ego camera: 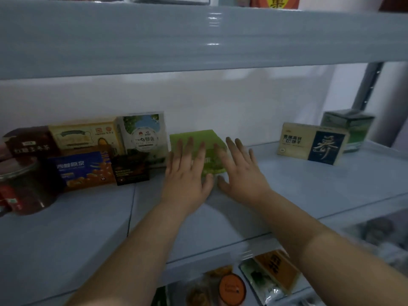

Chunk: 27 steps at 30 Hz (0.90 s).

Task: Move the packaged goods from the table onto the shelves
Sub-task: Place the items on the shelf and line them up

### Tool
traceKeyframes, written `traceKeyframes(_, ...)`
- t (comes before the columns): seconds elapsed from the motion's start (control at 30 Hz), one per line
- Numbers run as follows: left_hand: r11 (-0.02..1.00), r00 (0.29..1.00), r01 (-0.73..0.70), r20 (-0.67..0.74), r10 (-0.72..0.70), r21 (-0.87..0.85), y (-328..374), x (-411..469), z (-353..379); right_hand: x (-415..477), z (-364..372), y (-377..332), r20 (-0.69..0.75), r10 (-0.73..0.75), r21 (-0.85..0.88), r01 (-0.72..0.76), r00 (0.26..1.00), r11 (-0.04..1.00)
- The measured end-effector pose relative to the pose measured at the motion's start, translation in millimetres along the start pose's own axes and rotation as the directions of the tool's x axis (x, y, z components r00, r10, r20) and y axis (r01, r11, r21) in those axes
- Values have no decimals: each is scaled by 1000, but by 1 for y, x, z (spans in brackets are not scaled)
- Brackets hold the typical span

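A person's left grip (187, 173) and right grip (240, 171) lie side by side on a green packet (198, 135) on the middle shelf (309, 184) of a pale grey rack. Both grips are released, fingers straight and spread, pressing on the packet's face; nothing is grasped. The thumbs sit at the packet's near edge, close together.

The green packet sits toward the shelf's back edge, about midway along it, just right of a white box with a round label (144, 138). Whether the packet lies flat or leans back cannot be told.

The shelf's left end is crowded. A yellow box (86, 134) and a dark brown box (28, 144) stand along the back edge beside the white box. In front of them are a blue and orange box (81, 168) and a small black box (130, 168), the latter just left of the left grip. A glass jar with dark contents (24, 188) stands nearest the left front corner.

Toward the right back corner, well apart from the grips, a beige and navy box (311, 143) stands in front of a green box (348, 127), near a metal upright (368, 85).

An upper shelf (198, 40) spans the top. Below the front edge, a lower level holds a round orange lid (231, 288) and an orange-labelled packet (273, 274).
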<state>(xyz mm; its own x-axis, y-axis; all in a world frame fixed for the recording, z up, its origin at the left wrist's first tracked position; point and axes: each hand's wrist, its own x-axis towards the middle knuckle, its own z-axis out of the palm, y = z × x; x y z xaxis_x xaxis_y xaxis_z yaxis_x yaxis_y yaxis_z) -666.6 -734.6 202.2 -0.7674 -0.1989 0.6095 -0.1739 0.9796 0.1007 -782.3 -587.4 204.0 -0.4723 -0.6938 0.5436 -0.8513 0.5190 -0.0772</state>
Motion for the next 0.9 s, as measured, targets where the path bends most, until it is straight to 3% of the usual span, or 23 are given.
traceKeyframes(0.27,911,916,-394,28,400,-123,99,-17,8,-145,-68,31,-79,285,-206,-295,955,933)
traceKeyframes(0.53,801,812,-496,147,564,-335,240,-108,24,-319,-137,41,-91,534,-319,-533,841,784)
traceKeyframes(0.77,605,635,-590,155,757,-535,398,-215,10,-512,-196,29,-152,700,-328,-704,698,630)
traceKeyframes(0.9,455,485,-640,133,864,-619,489,-290,4,-629,-230,8,-175,828,-342,-821,533,456)
